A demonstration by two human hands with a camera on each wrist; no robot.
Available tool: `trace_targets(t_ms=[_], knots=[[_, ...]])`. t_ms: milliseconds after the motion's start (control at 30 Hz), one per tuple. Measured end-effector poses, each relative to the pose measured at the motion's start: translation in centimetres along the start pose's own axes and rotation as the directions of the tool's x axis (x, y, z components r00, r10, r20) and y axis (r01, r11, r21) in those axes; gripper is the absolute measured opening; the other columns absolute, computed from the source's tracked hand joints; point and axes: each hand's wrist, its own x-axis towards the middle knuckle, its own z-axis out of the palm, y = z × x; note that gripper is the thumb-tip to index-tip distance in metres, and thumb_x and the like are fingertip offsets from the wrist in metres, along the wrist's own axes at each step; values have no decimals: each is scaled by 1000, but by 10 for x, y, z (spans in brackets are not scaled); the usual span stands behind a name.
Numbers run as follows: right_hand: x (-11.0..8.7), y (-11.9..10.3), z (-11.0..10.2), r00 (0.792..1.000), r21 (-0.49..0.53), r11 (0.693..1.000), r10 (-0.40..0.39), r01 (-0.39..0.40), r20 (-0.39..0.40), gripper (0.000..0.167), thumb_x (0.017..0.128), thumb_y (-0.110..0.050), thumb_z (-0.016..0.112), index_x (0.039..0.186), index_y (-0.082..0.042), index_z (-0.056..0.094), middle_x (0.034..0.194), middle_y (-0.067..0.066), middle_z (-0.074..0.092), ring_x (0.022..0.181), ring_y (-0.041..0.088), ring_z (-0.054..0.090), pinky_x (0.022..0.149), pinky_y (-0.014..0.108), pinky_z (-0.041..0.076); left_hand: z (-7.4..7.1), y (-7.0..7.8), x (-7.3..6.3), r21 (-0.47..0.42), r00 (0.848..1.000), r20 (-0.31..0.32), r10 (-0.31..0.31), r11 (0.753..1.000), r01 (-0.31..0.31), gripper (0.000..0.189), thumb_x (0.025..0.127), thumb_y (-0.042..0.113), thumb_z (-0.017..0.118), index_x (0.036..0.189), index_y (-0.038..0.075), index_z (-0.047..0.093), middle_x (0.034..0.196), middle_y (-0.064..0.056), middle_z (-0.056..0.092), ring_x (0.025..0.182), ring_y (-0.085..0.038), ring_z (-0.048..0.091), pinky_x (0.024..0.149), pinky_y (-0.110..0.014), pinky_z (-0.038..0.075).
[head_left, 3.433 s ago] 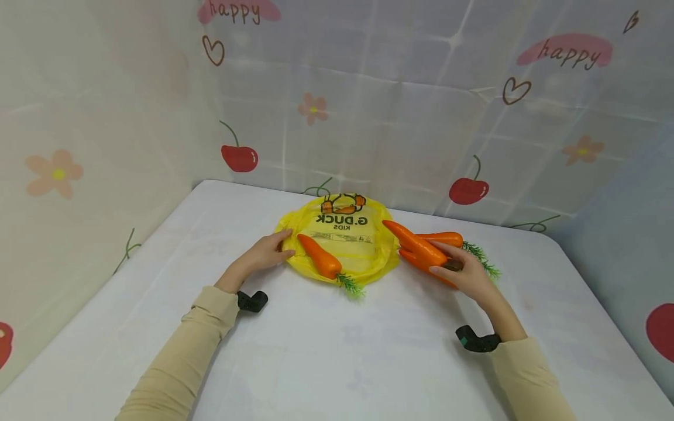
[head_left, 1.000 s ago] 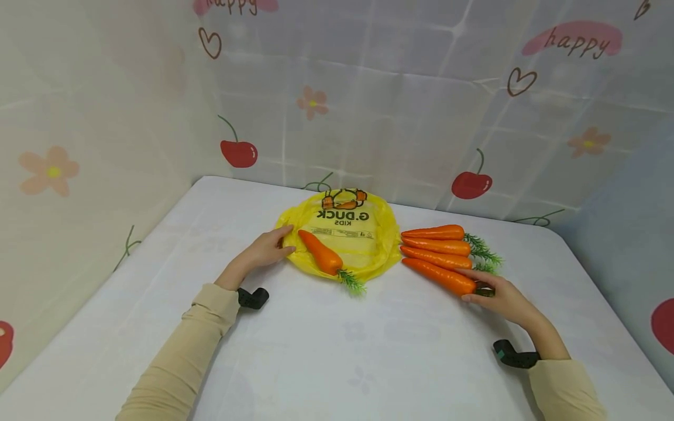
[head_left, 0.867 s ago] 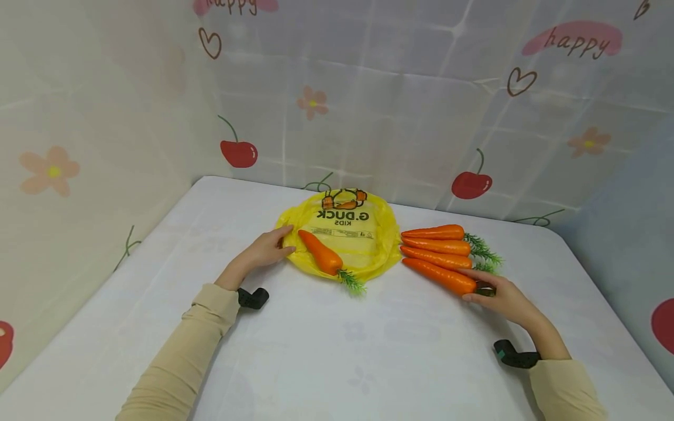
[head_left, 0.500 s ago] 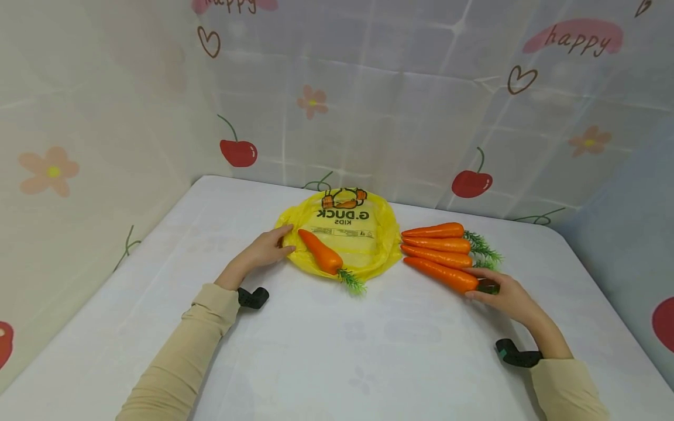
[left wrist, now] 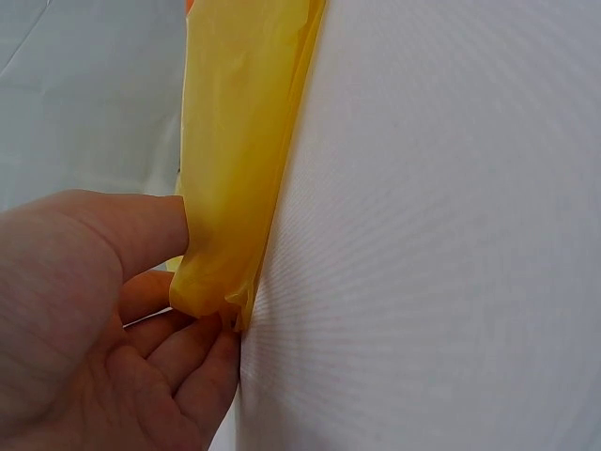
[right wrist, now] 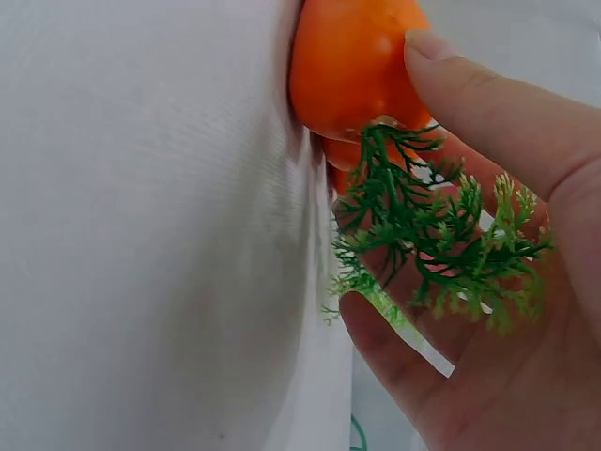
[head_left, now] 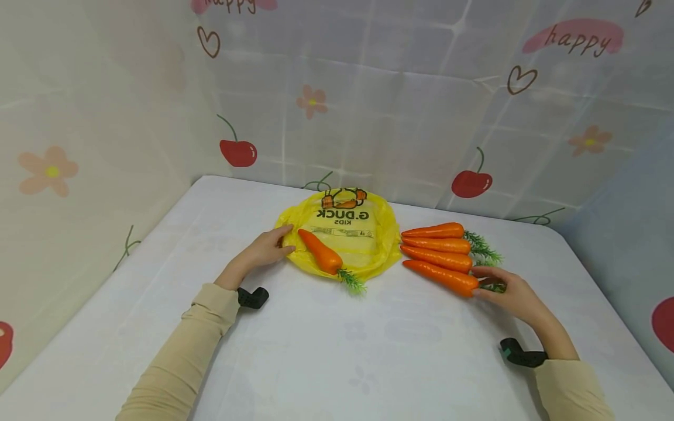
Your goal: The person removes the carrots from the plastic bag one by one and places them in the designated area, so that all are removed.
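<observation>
My left hand point(head_left: 265, 248) holds the left edge of a yellow plastic bag point(head_left: 388, 234) printed "G.DUCK KIDS" in mirrored letters. In the left wrist view the thumb and fingers lie around the edge of the bag point(left wrist: 235, 169). An orange artificial carrot point(head_left: 322, 254) rests on the bag, its green leaves over the near rim. On the right, my right hand point(head_left: 513, 295) is at the leafy end of the nearest carrot point(head_left: 444, 278) in a row. Its thumb touches that carrot point(right wrist: 352, 70) in the right wrist view, the other fingers spread loosely around the green leaves point(right wrist: 413, 225).
Further carrots point(head_left: 437, 245) lie side by side beyond the nearest one, tips toward the bag and leaves point(head_left: 481, 248) to the right. A white cloth covers the table point(head_left: 363, 351). Behind stands a printed curtain point(head_left: 368, 128) with cherries and flowers.
My right hand has laid a carrot at the near end of the row, then loosened and slid slightly right along its leaves. My left hand stays at the bag.
</observation>
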Motion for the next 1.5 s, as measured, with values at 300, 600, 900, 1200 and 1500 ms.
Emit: trace_targets(t_ms=[300,600,900,1200,1500], knots=[[-2,-1,-6,999,18,999,-34,35,-24,58,87,-25,69,131,5,46,126,25,51,108,41,49,89,59,38,0,2,0,-6,1000,1,-3,1000,3,62,95,18,56,144,-7,27,146,-24,27,134,-36,23,108,-46,22],[2,10,-4,994,-16,1000,-24,22,-106,56,88,-34,66,129,0,51,124,22,53,110,38,46,92,63,32,1,0,1,-7,1000,-1,-6,1000,6,62,95,19,55,144,-7,27,146,-24,27,134,-37,23,107,-47,22],[34,68,14,918,-66,996,-80,59,-389,45,89,-43,61,131,-29,53,122,2,57,108,25,50,93,57,36,2,-2,2,2,1000,4,-13,1000,13,62,95,20,56,144,-6,27,146,-24,27,134,-37,23,107,-47,21],[45,-84,29,907,204,945,-161,256,-390,38,92,-25,61,125,-7,58,117,13,59,104,23,55,91,27,44,2,-4,1,-6,999,4,-38,999,38,63,95,21,55,145,-5,26,147,-23,27,134,-36,23,108,-46,21],[72,-147,73,976,444,880,-89,170,-198,38,93,-16,60,126,1,54,116,18,59,104,26,57,87,24,47,2,-1,1,-14,1000,6,-20,1000,20,62,95,19,56,144,-6,27,146,-24,28,134,-37,23,107,-47,21]])
